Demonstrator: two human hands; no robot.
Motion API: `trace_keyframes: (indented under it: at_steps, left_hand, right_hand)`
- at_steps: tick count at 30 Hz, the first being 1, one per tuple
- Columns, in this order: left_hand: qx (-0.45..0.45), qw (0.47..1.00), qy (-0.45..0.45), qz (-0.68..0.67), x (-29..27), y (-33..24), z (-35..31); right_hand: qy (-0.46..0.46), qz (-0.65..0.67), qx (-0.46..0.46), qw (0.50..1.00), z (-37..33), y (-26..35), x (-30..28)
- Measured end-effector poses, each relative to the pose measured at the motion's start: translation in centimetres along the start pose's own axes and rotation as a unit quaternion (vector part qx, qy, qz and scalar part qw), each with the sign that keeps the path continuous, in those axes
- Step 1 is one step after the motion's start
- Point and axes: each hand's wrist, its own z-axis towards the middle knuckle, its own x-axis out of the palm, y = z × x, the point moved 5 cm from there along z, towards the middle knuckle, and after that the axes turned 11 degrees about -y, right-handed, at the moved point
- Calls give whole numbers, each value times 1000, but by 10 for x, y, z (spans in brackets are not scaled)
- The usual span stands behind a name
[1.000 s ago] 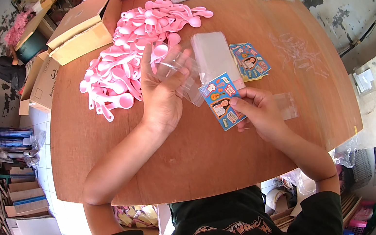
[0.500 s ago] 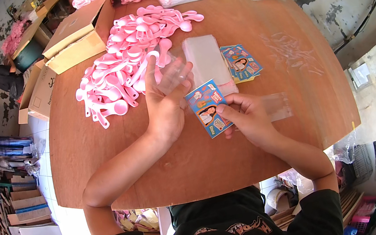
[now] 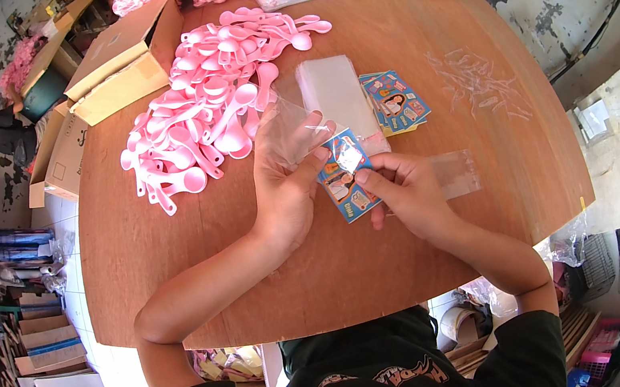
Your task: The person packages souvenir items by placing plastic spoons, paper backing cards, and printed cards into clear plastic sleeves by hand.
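My right hand [image 3: 406,186] pinches a small blue printed card [image 3: 345,180] between thumb and fingers, tilted above the table. Over the fingers of my left hand [image 3: 285,177] lies a clear plastic bag [image 3: 285,127], held there with the thumb beside the card's upper left edge. Another clear bag [image 3: 457,173] sticks out beyond my right hand; whether that hand grips it is hidden. Just past the hands lies a stack of clear bags [image 3: 331,89], and to its right a pile of similar blue cards [image 3: 396,99].
Pink plastic scoops [image 3: 208,112] are heaped on the brown table [image 3: 204,291], left of the bags. An open cardboard box [image 3: 119,65] stands behind them. Thin clear plastic strips [image 3: 479,85] lie at right. A person [image 3: 8,132] is at the far left.
My left hand has moved slightly right and its thumb has come down closer to the card. The bag now drapes more visibly over its fingers. The card has tilted a little, catching glare.
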Motion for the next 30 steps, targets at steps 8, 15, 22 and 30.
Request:
trace_keyframes:
  at_steps: [8, 15, 22, 30]
  left_hand:
    - [-52, 998, 26, 5, 1, 8, -2]
    - [-15, 1000, -2, -22, -3, -4, 5]
    - [-57, 998, 30, 3, 2, 2, -4]
    - [-95, 993, 27, -66, 2, 3, -5]
  right_hand:
    - [19, -49, -36, 998, 8, 0, -6]
    - [-10, 26, -71, 997, 13, -3, -15]
    - [9, -1, -91, 996, 13, 3, -14]
    - [70, 142, -66, 985, 16, 3, -14]
